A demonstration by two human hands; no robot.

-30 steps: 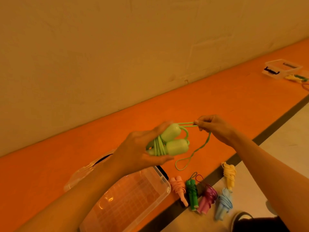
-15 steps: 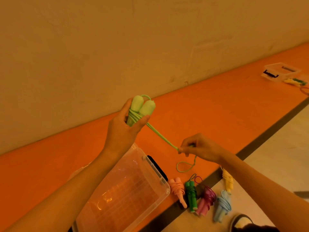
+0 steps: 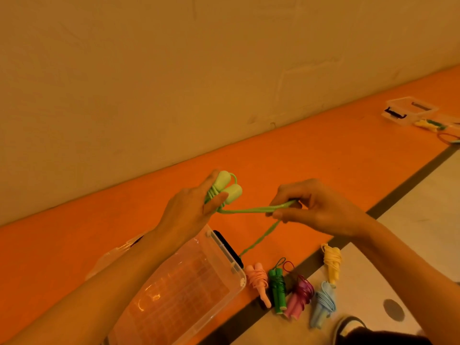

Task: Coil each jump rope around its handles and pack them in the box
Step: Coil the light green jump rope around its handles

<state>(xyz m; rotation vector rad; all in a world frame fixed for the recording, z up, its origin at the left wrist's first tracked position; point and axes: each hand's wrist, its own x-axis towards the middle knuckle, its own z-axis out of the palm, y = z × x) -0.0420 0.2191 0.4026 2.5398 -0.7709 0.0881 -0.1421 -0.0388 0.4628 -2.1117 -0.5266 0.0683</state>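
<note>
My left hand [image 3: 191,210] grips the two light green handles [image 3: 227,189] of a jump rope, with several turns of cord wound round them. From the handles the light green cord [image 3: 254,210] runs taut to my right hand [image 3: 311,207], which pinches it. The loose end hangs down toward the clear plastic box [image 3: 219,302], which stands open below my left forearm. Several coiled ropes lie to the right of the box: pink [image 3: 258,282], dark green [image 3: 278,287], purple [image 3: 300,296], light blue [image 3: 323,302] and yellow [image 3: 332,260].
The orange mat [image 3: 311,155] runs along the wall, edged by a dark stripe [image 3: 410,180] and pale floor. A second clear box [image 3: 408,109] with more ropes beside it sits at the far right. My shoe [image 3: 348,328] shows at the bottom right.
My left hand has lowered with the handles and turned them. My right hand has risen and moved right, pulling the cord out sideways instead of down.
</note>
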